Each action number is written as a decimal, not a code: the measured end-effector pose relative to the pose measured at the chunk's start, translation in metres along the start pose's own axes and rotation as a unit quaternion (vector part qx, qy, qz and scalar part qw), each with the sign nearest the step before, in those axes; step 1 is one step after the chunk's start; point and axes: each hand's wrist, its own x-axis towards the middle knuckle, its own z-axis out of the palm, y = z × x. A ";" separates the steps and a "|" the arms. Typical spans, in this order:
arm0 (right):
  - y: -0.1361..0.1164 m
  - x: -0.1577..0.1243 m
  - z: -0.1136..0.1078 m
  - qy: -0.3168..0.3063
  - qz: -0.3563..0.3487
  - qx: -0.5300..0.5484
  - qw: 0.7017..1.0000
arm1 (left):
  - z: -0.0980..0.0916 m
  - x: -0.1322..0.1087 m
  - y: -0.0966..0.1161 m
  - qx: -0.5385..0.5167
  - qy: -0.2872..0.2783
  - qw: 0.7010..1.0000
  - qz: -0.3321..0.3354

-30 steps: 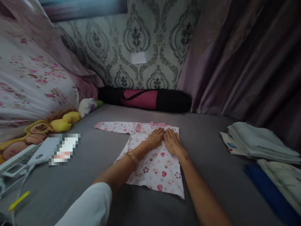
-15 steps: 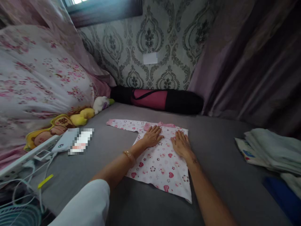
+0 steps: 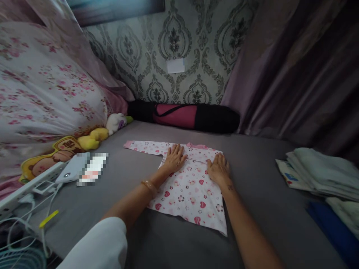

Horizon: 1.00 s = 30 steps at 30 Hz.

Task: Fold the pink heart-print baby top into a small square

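A small white baby shirt (image 3: pixel 192 194) printed with pink hearts and flowers lies flat on the grey bed sheet (image 3: pixel 252 179). One sleeve stretches out to the left; the right side is folded in. My left hand (image 3: pixel 174 158) rests flat near the left shoulder, fingers spread, palm down. My right hand (image 3: pixel 218 169) presses flat on the shirt's upper right part, fingers stretched out. Neither hand grips anything. A gold bracelet sits on my left wrist.
Folded pale cloths (image 3: pixel 319 172) and a blue cloth (image 3: pixel 333 231) lie at the right. A black and pink roll bag (image 3: pixel 185 116) lies along the wall. At the left are a floral quilt (image 3: pixel 42 97), plush toys (image 3: pixel 92 138), a white device (image 3: pixel 70 172) and cables.
My hands have slid apart across the shirt: the left one moved left toward the sleeve, the right one stayed near the right edge. The head view shifted a little.
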 end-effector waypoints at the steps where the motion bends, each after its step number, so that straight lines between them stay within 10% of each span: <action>1: 0.000 0.000 -0.001 -0.001 0.005 0.001 1.000 | 0.002 0.000 0.001 -0.001 -0.011 1.000 0.002; 6: 0.001 -0.002 -0.002 0.012 0.012 0.016 1.000 | 0.000 0.007 -0.009 -0.024 -0.027 0.999 -0.002; 12: 0.005 0.002 0.004 0.019 -0.006 0.015 1.000 | -0.026 0.019 -0.070 -0.216 0.054 0.973 -0.059; 18: 0.008 0.005 0.010 0.015 -0.006 0.002 1.000 | -0.021 0.025 -0.067 -0.236 0.067 0.969 -0.040; 30: 0.007 0.009 0.008 -0.017 0.006 -0.008 1.000 | -0.049 -0.034 -0.180 -0.093 0.176 0.860 -0.471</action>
